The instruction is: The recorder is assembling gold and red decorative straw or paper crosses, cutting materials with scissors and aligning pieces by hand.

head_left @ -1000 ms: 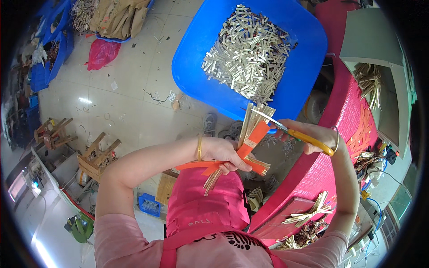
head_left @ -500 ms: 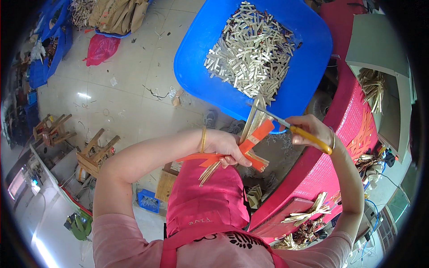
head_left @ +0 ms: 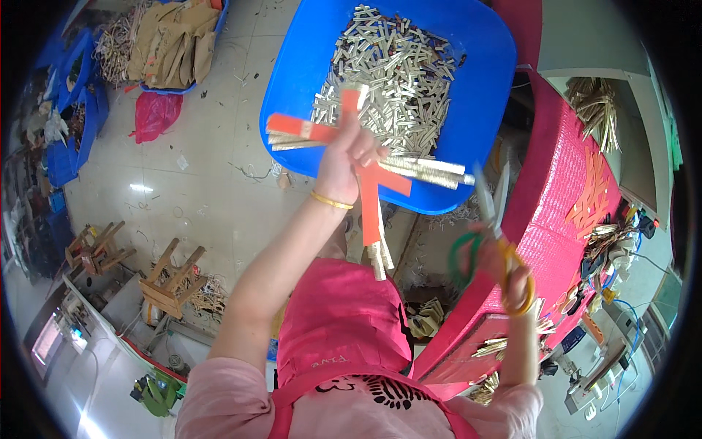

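My left hand (head_left: 345, 159) is raised over the near side of a blue tub (head_left: 281, 88) and closed around bundles of thin gold strips (head_left: 428, 173). Orange paper bands (head_left: 371, 208) lie along the bundles, which cross and stick out several ways from my fist. In my right hand (head_left: 499, 269), to the right of the tub, are scissors (head_left: 518, 296) with one yellow and one green handle. Their blades point up and stand apart, a little clear of the strips' ends; motion blurs them. Many short gold cut pieces (head_left: 409, 95) lie heaped in the tub.
A pink-covered table (head_left: 545, 197) runs along my right, with orange paper strips (head_left: 591, 194) on it. More strips stand inside a pale cabinet (head_left: 621, 77). Wooden stools (head_left: 172, 282) and a pink bag (head_left: 157, 115) are on the floor at left.
My left hand has moved up and turned, swinging the strips away from the scissors to point right. My right hand has drawn down, and the scissors' blades have opened.
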`<control>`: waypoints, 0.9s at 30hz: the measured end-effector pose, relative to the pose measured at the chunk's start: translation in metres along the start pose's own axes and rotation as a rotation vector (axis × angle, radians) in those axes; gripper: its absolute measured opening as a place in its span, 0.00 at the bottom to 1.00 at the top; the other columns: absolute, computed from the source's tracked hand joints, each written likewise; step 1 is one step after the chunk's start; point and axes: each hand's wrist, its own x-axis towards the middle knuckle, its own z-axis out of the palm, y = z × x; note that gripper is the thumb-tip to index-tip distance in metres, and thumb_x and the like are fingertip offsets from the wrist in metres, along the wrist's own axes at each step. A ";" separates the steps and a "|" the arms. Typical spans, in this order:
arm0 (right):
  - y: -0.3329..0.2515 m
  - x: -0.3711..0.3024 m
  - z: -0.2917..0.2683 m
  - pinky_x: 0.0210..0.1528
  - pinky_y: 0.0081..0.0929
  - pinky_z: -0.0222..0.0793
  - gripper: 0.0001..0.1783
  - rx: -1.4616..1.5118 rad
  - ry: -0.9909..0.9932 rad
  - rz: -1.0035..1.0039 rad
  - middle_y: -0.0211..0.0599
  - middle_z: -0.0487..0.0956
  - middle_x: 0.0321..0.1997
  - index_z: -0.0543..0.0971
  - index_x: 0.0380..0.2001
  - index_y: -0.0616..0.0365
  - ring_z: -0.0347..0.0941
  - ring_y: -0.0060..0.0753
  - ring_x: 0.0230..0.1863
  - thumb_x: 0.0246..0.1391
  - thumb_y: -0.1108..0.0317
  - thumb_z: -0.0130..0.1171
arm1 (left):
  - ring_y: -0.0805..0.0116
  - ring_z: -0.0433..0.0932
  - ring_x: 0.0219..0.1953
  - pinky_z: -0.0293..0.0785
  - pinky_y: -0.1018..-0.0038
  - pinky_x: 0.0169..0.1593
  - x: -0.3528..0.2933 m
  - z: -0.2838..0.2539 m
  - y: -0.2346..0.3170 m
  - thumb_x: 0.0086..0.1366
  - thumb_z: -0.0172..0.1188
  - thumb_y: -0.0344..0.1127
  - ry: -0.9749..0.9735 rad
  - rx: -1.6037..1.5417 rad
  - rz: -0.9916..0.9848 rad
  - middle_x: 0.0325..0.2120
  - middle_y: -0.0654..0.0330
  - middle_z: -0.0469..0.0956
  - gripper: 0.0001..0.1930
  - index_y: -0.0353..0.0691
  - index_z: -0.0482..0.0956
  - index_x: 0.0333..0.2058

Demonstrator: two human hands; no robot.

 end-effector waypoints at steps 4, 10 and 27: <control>0.046 -0.017 0.050 0.44 0.28 0.63 0.51 0.438 -0.004 0.181 0.42 0.70 0.42 0.56 0.53 0.59 0.68 0.32 0.43 0.38 0.25 0.37 | 0.81 0.52 0.12 0.63 0.80 0.34 -0.005 0.023 -0.010 0.63 0.43 0.46 0.019 -0.137 0.134 0.08 0.72 0.50 0.12 0.47 0.67 0.39; 0.040 -0.004 0.053 0.37 0.20 0.60 0.44 0.419 0.029 0.042 0.35 0.69 0.35 0.56 0.52 0.59 0.64 0.23 0.34 0.44 0.32 0.43 | 0.82 0.53 0.13 0.63 0.78 0.37 -0.017 0.026 -0.020 0.62 0.44 0.47 -0.059 -0.107 0.131 0.09 0.73 0.51 0.17 0.52 0.63 0.48; 0.038 0.024 0.060 0.37 0.16 0.57 0.49 -0.033 0.168 -0.135 0.32 0.68 0.39 0.56 0.55 0.59 0.60 0.19 0.33 0.41 0.29 0.43 | 0.82 0.51 0.13 0.59 0.81 0.31 -0.043 0.030 -0.030 0.64 0.41 0.45 -0.079 -0.115 0.184 0.09 0.73 0.51 0.20 0.52 0.58 0.54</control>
